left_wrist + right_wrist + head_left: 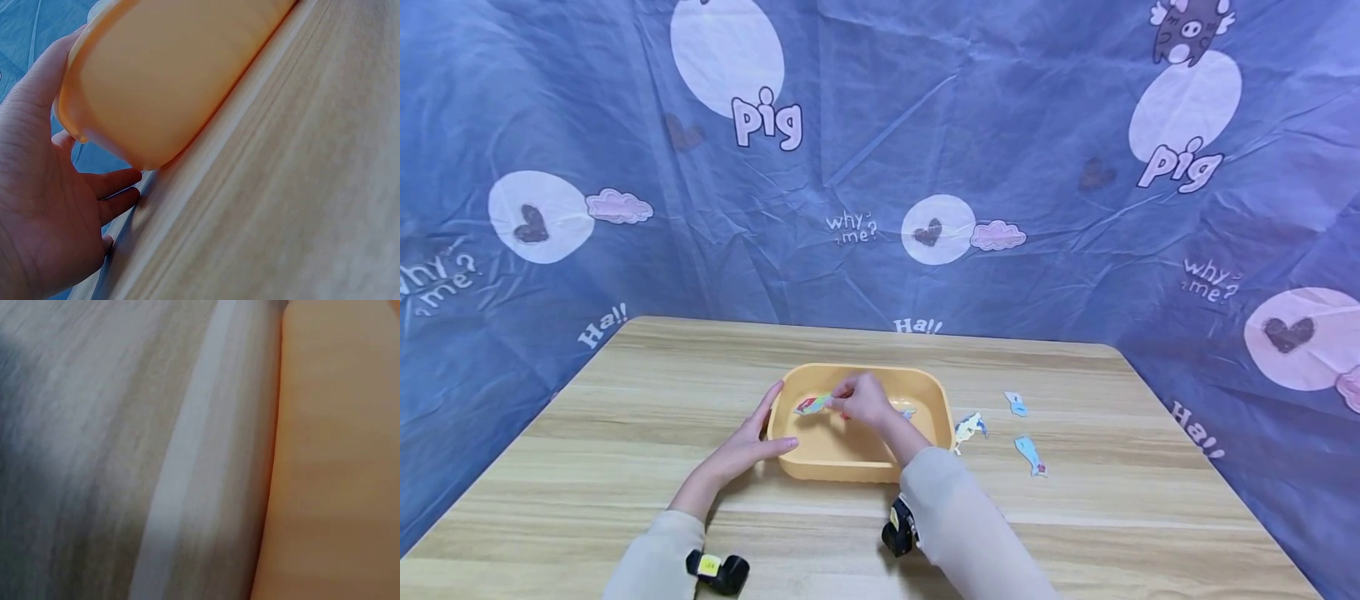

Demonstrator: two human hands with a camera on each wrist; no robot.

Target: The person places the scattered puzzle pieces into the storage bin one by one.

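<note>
A yellow plastic basin [861,471] stands on the wooden table. My left hand [748,446] grips its left end, thumb over the rim and fingers along the outside wall. In the left wrist view, the left hand [56,194] has its thumb up at the rim and its fingertips low by the basin's [169,69] corner. My right hand [865,400] reaches inside and pinches a flat, colourful cutout piece [812,405]. Another cutout [907,413] lies in the basin, partly hidden by the right wrist. Only the basin's side [337,456] and tabletop show in the right wrist view.
Right of the basin lie a white-and-blue cutout [970,427], a small light-blue cutout [1017,404] and a longer light-blue cutout with a red tip [1031,456]. A blue printed curtain [865,292] hangs behind and beside the table [1112,517].
</note>
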